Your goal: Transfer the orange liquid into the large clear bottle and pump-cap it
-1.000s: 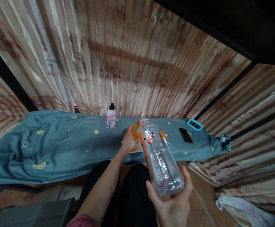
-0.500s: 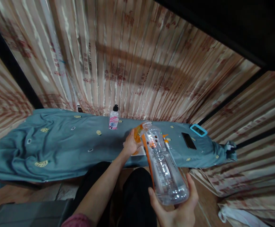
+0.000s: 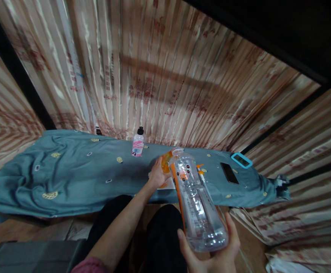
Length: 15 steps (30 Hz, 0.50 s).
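My right hand [image 3: 213, 254] grips the base of a large clear plastic bottle [image 3: 196, 204] with an orange-edged label. The bottle is tilted, its open mouth pointing away from me toward a small see-through orange container [image 3: 167, 162]. My left hand [image 3: 157, 174] is closed around that container, which sits right beside the bottle's mouth; whether the two touch I cannot tell. Below the left hand shows a white and orange piece [image 3: 168, 184], partly hidden. A white stick with an orange top [image 3: 201, 170] appears behind the clear bottle, mostly covered by it.
A pink-labelled bottle with a black cap [image 3: 138, 144] stands on the blue-green cloth [image 3: 77, 170] over a narrow table. Toward the right lie a dark phone [image 3: 229, 173] and a blue-framed device [image 3: 241, 160]. Striped curtains [image 3: 154, 76] hang behind. A grey box [image 3: 34, 256] is at lower left.
The whole view has shifted slightly. Both hands keep their holds, and the clear bottle stays tilted at the orange container with little visible movement.
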Each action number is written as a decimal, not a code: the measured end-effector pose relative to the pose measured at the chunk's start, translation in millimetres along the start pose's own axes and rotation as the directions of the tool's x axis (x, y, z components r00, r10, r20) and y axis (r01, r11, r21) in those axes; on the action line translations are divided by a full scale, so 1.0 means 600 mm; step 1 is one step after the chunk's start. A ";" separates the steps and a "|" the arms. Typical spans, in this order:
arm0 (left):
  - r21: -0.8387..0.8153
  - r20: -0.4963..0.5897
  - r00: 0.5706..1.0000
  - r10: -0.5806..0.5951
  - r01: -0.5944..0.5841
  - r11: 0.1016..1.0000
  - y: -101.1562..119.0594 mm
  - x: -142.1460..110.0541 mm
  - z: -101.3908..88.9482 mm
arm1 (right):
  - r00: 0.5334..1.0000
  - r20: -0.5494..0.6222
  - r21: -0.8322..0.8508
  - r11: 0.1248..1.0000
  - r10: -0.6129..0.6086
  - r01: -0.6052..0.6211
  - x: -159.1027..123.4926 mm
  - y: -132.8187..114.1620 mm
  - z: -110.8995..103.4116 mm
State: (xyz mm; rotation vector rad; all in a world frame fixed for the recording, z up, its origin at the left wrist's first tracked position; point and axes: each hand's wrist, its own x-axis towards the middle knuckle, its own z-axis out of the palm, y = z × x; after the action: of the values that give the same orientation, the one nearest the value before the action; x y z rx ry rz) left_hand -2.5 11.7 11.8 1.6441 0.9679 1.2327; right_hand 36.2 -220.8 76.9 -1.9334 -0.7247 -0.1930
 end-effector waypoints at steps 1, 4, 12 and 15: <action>0.015 0.005 1.000 0.017 -0.017 1.000 0.000 0.000 0.000 | 1.000 -0.002 -0.012 1.000 -0.005 0.005 0.000 -0.001 -0.001; 0.032 0.038 0.999 -0.012 0.011 0.999 0.000 0.000 -0.001 | 1.000 -0.004 -0.034 0.999 0.002 -0.002 0.000 -0.006 -0.002; 0.064 0.030 0.998 -0.052 0.050 0.997 0.000 0.000 0.001 | 1.000 0.004 -0.088 0.996 0.010 -0.010 -0.001 -0.012 -0.005; 0.047 0.028 0.999 -0.035 0.034 0.998 -0.003 0.001 0.003 | 1.000 0.002 -0.102 0.995 0.006 -0.006 -0.002 -0.012 -0.007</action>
State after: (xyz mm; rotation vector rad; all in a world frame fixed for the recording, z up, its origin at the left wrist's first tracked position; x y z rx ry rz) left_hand -1.0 12.4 9.7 1.6696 1.0099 1.1691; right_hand 32.0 -222.5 83.7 -2.0329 -0.7228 -0.2273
